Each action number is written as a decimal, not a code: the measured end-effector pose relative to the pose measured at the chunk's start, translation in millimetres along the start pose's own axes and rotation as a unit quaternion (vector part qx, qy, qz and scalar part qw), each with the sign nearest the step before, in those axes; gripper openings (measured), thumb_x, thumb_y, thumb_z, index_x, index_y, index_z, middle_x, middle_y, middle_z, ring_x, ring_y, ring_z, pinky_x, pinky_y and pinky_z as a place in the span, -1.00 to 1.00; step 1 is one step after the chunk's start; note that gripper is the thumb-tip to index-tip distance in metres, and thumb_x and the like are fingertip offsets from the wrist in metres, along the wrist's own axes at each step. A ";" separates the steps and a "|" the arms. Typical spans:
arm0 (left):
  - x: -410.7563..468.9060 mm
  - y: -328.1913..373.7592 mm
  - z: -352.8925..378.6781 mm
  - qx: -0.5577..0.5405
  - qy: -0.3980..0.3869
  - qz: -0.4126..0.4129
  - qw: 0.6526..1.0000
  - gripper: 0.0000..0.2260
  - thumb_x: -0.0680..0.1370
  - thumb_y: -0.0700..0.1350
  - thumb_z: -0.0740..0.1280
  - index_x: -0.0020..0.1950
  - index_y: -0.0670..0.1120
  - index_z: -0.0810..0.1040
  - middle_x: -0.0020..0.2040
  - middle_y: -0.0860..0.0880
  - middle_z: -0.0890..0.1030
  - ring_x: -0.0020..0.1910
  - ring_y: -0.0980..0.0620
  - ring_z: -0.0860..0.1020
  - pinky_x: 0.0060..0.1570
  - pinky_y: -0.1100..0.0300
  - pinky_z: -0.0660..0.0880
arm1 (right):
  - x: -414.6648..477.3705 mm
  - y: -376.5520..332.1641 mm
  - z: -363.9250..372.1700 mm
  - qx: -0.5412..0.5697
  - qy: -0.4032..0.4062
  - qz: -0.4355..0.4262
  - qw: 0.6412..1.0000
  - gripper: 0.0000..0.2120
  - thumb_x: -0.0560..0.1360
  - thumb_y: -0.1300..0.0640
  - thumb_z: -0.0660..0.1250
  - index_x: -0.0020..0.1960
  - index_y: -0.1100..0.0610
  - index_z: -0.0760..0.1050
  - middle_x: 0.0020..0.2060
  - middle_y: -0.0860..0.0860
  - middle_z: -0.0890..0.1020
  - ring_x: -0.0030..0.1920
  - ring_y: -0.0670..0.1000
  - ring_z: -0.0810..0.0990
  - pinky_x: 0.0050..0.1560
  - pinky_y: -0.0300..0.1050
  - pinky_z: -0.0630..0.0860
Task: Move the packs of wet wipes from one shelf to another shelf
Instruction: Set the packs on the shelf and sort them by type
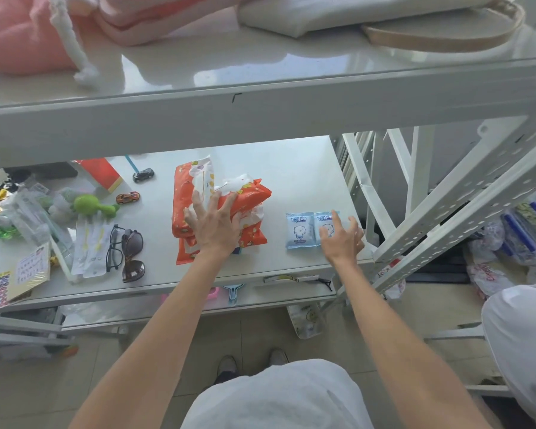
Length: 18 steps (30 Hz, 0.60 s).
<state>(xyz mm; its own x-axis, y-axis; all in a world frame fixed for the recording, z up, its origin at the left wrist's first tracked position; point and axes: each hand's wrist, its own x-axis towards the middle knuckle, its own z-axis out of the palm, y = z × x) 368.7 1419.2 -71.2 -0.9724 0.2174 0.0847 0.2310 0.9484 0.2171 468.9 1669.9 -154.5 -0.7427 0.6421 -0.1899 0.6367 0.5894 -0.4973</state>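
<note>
The wet wipes lie on the middle shelf (291,174) of a white metal rack, a smooth, pale, glossy board; they come in two kinds. The orange packs (248,196) are soft, crinkled plastic pillows with white printed panels, heaped loosely near the shelf's centre; at least three show, one long pack lying at the left of the heap, one tilted on top, one or more beneath. The blue packs (299,232) are small, flat, square sachets with a cartoon figure; two show side by side near the shelf's right front corner, touching at their edges.

The left hand (215,224) lies flat on the orange heap, fingers spread wide and straight, gripping nothing; the right hand (342,236) is over the right-hand blue sachet, fingers spread and slightly bent; whether it touches the sachet cannot be told.

On the left of the same shelf: two toy cars, one dark (143,174), one orange (127,198); one green plastic toy (90,205), rounded; two pairs of glasses just beside each other, one black-framed (115,249), one brown-tinted (133,255); one red-orange box (101,174).

The upper shelf (198,72) carries a pink fluffy cloth (19,35), a folded white cloth (338,13) and a round wooden hoop (440,35).
</note>
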 end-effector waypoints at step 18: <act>4.6 -14.2 -22.3 -0.137 0.071 -0.015 0.988 -0.45 0.56 0.18 0.37 0.52 0.10 0.37 0.55 -0.07 0.32 0.51 -0.14 0.33 0.37 -0.23 0.31 | -1.2 -20.8 32.7 -0.160 -0.043 -0.098 0.981 -0.38 0.58 -0.41 0.00 0.60 -0.29 0.07 0.66 0.08 -0.03 0.63 0.29 -0.12 0.51 0.42 -0.14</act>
<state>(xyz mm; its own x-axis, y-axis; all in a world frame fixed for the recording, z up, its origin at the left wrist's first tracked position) 361.7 1401.6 -52.2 -0.9691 0.1370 0.2050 0.2210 0.8515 0.4756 449.7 1640.8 -171.6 -0.8637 0.4647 -0.1951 0.5016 0.8304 -0.2427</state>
